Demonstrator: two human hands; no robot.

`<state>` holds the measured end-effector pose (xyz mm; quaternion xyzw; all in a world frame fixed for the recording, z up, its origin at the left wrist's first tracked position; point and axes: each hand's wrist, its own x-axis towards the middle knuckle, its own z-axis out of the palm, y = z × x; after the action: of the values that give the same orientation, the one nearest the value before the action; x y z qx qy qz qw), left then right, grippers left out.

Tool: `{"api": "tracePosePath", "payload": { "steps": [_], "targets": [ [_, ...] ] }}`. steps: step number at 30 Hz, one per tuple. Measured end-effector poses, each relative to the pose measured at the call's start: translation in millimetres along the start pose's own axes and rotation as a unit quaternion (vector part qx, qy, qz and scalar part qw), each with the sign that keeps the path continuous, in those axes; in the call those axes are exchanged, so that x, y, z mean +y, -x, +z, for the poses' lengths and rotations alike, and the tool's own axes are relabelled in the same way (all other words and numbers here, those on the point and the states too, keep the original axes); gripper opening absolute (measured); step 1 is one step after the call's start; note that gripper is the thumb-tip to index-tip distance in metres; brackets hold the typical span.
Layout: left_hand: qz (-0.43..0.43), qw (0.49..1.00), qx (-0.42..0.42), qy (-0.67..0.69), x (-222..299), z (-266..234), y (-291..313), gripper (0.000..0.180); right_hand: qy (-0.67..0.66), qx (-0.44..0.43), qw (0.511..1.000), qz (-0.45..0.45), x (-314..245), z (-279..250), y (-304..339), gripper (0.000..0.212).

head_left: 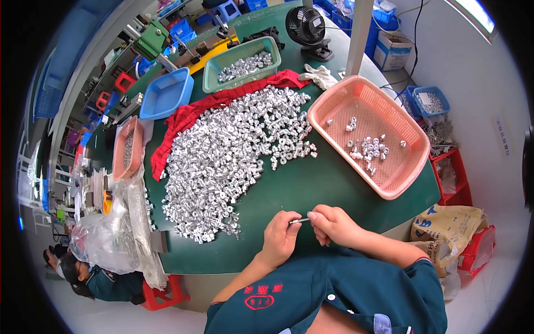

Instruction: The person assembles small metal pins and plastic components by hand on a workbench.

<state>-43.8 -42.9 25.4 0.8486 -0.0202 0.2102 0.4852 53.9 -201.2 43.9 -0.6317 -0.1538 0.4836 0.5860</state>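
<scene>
My left hand (281, 236) and my right hand (332, 224) meet near the front edge of the green table (311, 186). Between their fingertips they pinch a thin silver metal pin (298, 221), held level. A big heap of small silver metal sleeves (233, 150) lies just beyond my left hand, partly on a red cloth (189, 114). A pink mesh basket (334, 108) with several of the same silver parts stands to the far right of my right hand.
A green basket (214, 69) of silver parts, a blue tray (166, 93) and a black desk fan (306, 28) stand at the back. A narrow pink tray (127, 147) and clear plastic bags (114, 228) lie at left. White gloves (320, 75) lie near a white post (359, 33). Another person (94, 275) sits low at left.
</scene>
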Motion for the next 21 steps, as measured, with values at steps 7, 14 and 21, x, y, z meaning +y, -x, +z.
{"api": "tracePosePath", "payload": {
  "steps": [7, 14, 21],
  "targets": [
    [-0.39, 0.796, -0.027, 0.463, -25.4, -7.8, 4.9, 0.015, 0.461, 0.116, 0.751, -0.458, 14.8, -10.0, -9.5, 0.02],
    [-0.275, 0.935, 0.073, 0.211, -46.3, -46.2, -134.7, 0.018, 0.467, 0.143, 0.783, -0.384, 30.6, -25.1, -29.8, 0.02],
    [-0.282, 0.945, 0.095, 0.132, -130.3, -82.1, -304.4, 0.032, 0.423, 0.166, 0.801, -0.391, 39.7, -23.4, -36.1, 0.021]
  ]
}}
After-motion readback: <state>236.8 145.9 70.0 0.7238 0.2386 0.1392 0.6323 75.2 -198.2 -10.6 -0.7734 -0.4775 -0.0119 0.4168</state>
